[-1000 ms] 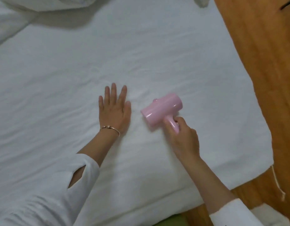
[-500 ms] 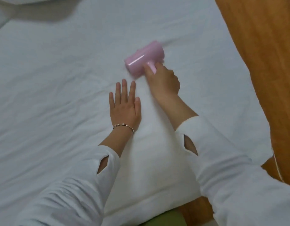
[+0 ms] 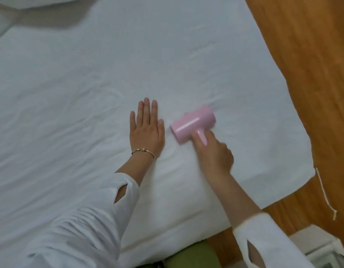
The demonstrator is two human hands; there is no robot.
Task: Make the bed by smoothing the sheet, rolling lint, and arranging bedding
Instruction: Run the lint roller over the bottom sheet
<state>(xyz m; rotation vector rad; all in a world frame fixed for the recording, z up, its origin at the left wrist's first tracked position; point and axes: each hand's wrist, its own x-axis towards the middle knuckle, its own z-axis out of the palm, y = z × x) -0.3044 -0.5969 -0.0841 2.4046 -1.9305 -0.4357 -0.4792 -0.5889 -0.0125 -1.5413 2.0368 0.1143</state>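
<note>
A white sheet [image 3: 74, 89] covers the bed and shows shallow wrinkles. My left hand [image 3: 147, 132] lies flat on it with straight fingers, pressing the cloth down; a thin bracelet circles the wrist. Just to its right a pink lint roller [image 3: 193, 123] rests on the sheet, its drum pointing up and to the right. My right hand [image 3: 213, 151] grips the roller's short pink handle from below and looks motion-blurred.
A wooden floor [image 3: 312, 64] runs along the right of the bed. The sheet's corner hangs near a loose white cord [image 3: 325, 194]. Bunched white bedding [image 3: 37, 2] lies at the top left. A green object [image 3: 188, 256] sits below the bed's near edge.
My right hand has pulled the roller back toward me across the sheet, from beyond my left hand's fingertips to beside that hand. The left hand stays flat in place.
</note>
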